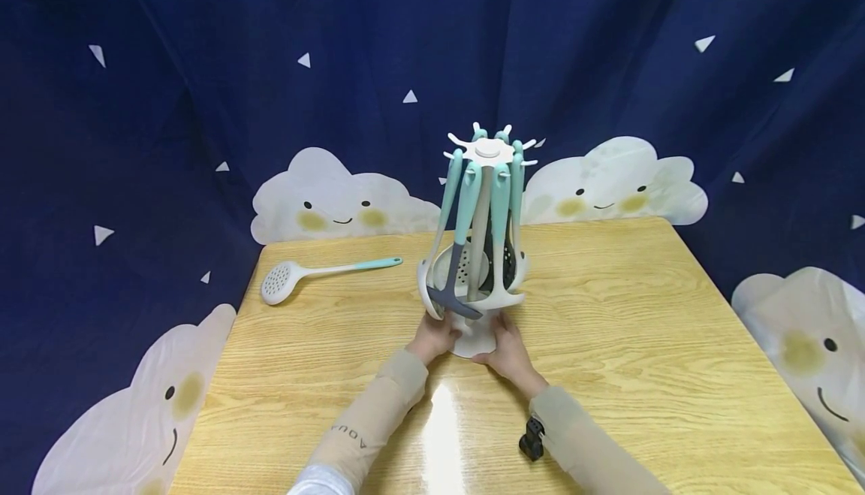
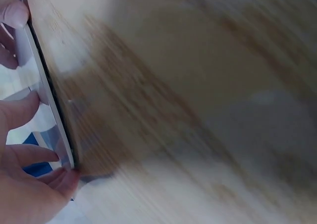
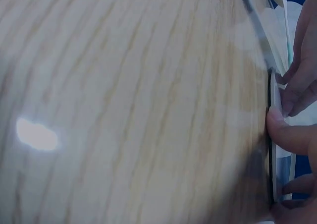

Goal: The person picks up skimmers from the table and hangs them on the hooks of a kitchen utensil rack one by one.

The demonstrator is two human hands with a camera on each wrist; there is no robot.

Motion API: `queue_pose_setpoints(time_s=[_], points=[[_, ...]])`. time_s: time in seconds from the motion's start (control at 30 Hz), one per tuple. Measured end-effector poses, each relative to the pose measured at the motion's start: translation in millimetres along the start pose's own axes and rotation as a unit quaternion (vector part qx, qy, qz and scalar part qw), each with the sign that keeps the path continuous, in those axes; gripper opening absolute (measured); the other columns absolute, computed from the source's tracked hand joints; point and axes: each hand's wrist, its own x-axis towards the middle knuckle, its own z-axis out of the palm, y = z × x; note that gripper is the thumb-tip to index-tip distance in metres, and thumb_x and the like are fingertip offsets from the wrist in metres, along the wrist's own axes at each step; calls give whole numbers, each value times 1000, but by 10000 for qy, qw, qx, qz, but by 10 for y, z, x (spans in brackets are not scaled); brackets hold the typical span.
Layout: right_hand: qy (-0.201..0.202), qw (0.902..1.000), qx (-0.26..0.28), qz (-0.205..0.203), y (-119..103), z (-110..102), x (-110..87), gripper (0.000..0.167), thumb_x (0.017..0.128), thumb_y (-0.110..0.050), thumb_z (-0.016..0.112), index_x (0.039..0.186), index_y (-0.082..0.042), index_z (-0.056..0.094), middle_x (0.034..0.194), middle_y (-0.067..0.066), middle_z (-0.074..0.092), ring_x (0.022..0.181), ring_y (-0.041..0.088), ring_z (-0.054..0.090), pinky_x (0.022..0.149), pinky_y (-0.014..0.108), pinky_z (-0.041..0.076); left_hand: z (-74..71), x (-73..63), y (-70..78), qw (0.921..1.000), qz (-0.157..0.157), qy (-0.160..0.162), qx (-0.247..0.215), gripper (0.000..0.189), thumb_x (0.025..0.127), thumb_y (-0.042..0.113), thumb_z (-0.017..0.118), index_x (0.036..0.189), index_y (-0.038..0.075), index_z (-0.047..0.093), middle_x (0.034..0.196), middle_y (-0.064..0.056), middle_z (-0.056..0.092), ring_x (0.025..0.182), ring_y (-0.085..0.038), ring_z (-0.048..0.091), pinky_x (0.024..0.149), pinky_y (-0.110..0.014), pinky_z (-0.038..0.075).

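A white rotating utensil stand (image 1: 478, 217) stands upright at the table's middle, its round base (image 1: 474, 346) towards me. Several teal-handled utensils hang from its hooks, among them a dark grey turner (image 1: 454, 301), a white turner (image 1: 498, 298) and a white ladle (image 1: 426, 285). My left hand (image 1: 435, 339) grips the base's left side, and my right hand (image 1: 511, 354) holds its right side. The left wrist view shows the left hand's fingers (image 2: 37, 157) and thumb round the base's thin edge. In the right wrist view the right thumb (image 3: 285, 132) presses that rim.
A white skimmer (image 1: 278, 283) with a teal handle lies on the wooden table (image 1: 608, 330), left of the stand. A dark blue curtain (image 1: 378, 44) with cloud figures hangs behind the table. Beside the right sleeve is a small black device (image 1: 531, 439).
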Motion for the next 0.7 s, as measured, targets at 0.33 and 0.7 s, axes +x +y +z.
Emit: queue_pose_setpoints(time_s=[0.33,0.7], points=[[-176,9986,-15,-503,95,-55,65,94,52,-19,87,126,16,41,134,38,31,123,49,32,102,52,28,954,255,-658,9950,-86,866,-496,86,86,42,57,143,-1,9,132,-34,28,115,-43,41,99,-38,36],[-604,9944,6,-866,162,-145,133,91,56,-19,84,128,15,40,135,36,31,125,49,30,102,53,28,116,-108,249,9553,-2056,609,-2035,65,87,14,56,132,-15,19,125,-39,30,114,-52,37,98,-48,35]])
